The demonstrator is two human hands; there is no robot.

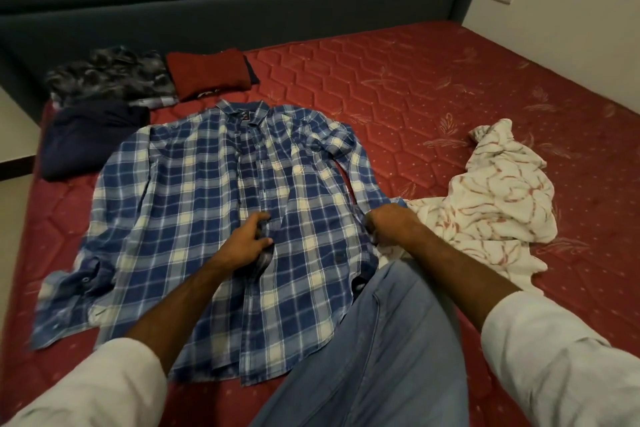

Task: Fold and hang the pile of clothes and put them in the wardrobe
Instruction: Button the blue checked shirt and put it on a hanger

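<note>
Shirt (194,204) flat on mattress (433,87), frame centre. Left hand (247,241) pinching placket, right hand (389,224) gripping right side edge by sleeve. Pull taut, smooth, fold side to centreline, sleeve straight.

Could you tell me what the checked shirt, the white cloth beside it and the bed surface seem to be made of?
The checked shirt looks like thin woven cotton, matte, creasing softly. The white cloth with red lines looks like a soft, slightly fluffy fabric, perhaps knit or towelling; hard to tell. The mattress is covered in quilted red fabric with stitched hexagons and a faint sheen.
</note>
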